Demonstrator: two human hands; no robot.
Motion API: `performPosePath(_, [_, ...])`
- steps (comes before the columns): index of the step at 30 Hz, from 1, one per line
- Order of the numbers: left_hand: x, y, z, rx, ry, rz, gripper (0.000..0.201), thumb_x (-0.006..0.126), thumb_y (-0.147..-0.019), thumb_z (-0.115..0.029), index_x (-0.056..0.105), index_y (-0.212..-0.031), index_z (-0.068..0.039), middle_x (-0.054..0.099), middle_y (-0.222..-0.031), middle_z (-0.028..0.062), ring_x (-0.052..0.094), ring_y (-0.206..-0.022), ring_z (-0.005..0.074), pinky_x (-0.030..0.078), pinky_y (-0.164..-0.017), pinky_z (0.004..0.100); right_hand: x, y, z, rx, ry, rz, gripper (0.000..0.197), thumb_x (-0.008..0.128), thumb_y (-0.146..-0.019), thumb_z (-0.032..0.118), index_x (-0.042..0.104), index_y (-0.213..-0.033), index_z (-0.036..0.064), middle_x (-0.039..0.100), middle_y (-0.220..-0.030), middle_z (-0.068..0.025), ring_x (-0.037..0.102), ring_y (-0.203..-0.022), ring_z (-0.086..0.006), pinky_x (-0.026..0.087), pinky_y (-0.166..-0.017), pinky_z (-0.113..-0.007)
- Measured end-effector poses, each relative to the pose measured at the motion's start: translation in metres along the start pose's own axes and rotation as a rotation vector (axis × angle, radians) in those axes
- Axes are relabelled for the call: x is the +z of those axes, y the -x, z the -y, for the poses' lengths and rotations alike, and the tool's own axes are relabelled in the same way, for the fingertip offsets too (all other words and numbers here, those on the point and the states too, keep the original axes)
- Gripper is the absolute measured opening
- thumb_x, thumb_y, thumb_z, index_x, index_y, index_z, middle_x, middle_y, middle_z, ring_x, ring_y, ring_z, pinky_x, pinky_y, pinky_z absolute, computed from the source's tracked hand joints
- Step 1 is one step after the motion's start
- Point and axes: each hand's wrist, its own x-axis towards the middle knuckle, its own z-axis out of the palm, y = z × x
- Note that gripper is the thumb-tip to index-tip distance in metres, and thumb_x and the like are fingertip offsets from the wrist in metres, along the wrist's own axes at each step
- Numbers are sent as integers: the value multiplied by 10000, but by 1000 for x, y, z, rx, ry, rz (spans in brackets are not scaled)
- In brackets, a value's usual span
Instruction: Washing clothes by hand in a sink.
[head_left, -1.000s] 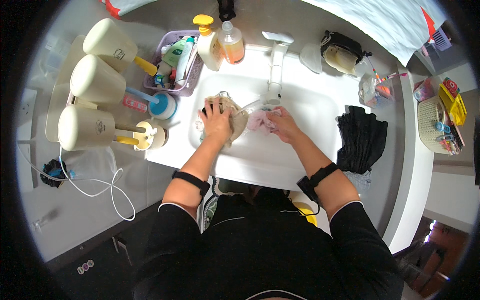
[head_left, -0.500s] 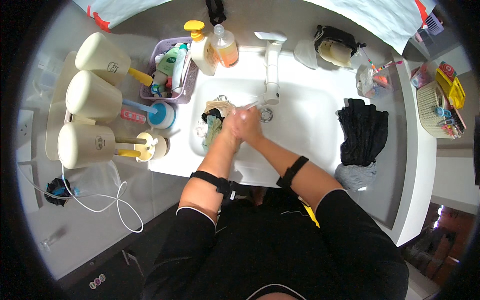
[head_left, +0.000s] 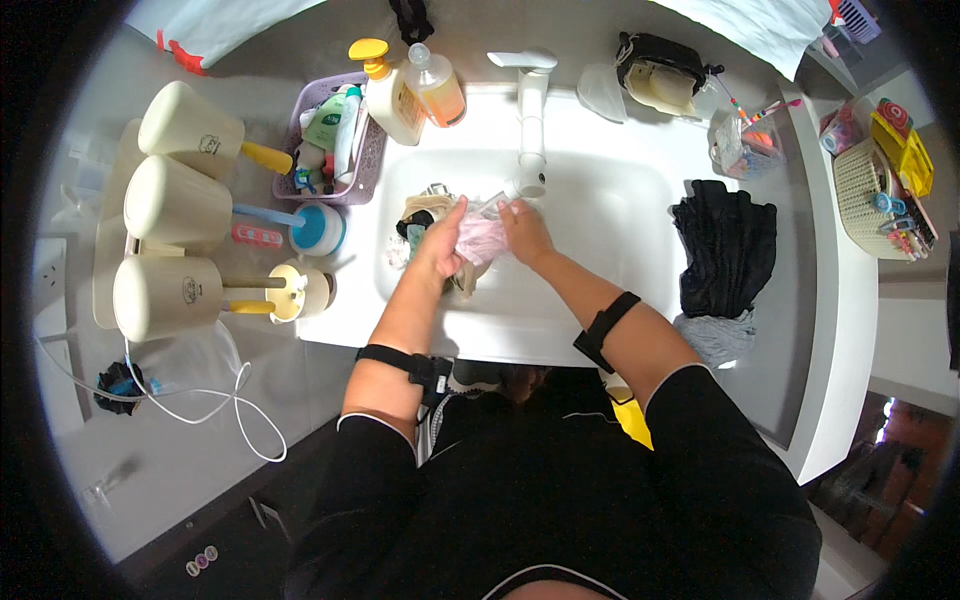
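A pale pink cloth is stretched between my two hands over the left part of the white sink. My left hand grips its left edge, thumb on top. My right hand pinches its upper right side, just below the faucet. Against the sink's left wall, beside my left hand, lies a bunched pile of small laundry in beige, black, green and white. Part of the pile is hidden by my left hand and the pink cloth.
A purple basket of toiletries, a pump bottle and an orange bottle stand behind left. Cream lidded holders with brushes line the left. Folded black clothing and a grey cloth rest at right.
My hands, clasped tightly together before, have come apart. The pink cloth between them has spread open into view, and my right hand has moved up toward the faucet.
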Motion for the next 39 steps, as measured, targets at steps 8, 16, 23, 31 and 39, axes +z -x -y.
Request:
performPosePath(8, [2,26,4,299,-392,-126,188,568,-828,-60,494,-999,-35,593,-890,64,603,-802,164,527,-691,304,-32,11,-2,70,-414,611,317,571,-841,176,501,-1103,12,578,-949,-73,550,-785,-120,456,-700,-266])
performPosePath(16, [24,14,18,274,14,-209,332,447,-894,-415,487,-989,-99,576,-855,59,581,-734,186,509,-626,341,11,11,0,-36,-475,196,276,654,-764,164,564,-983,21,532,-947,-98,529,-845,-160,443,-719,-296])
performPosePath(23, [-18,7,26,313,216,-54,341,358,-919,-349,523,-952,-52,580,-863,86,576,-743,199,505,-640,349,47,26,48,-339,-121,-49,254,599,-775,269,590,-822,20,561,-826,-181,539,-774,-357,433,-693,-398])
performPosePath(31, [1,35,10,74,167,-109,261,468,-883,-303,539,-887,-51,532,-659,23,433,-439,101,405,-379,192,2,-12,12,86,78,229,341,498,-872,296,555,-898,-39,601,-808,-197,574,-766,-289,444,-710,-354])
performPosePath(39, [-2,42,8,212,71,40,188,445,-854,-106,507,-981,19,585,-815,79,583,-711,120,515,-677,218,7,16,19,-183,-520,242,314,642,-794,219,516,-937,-31,594,-830,-97,548,-718,-126,464,-649,-280])
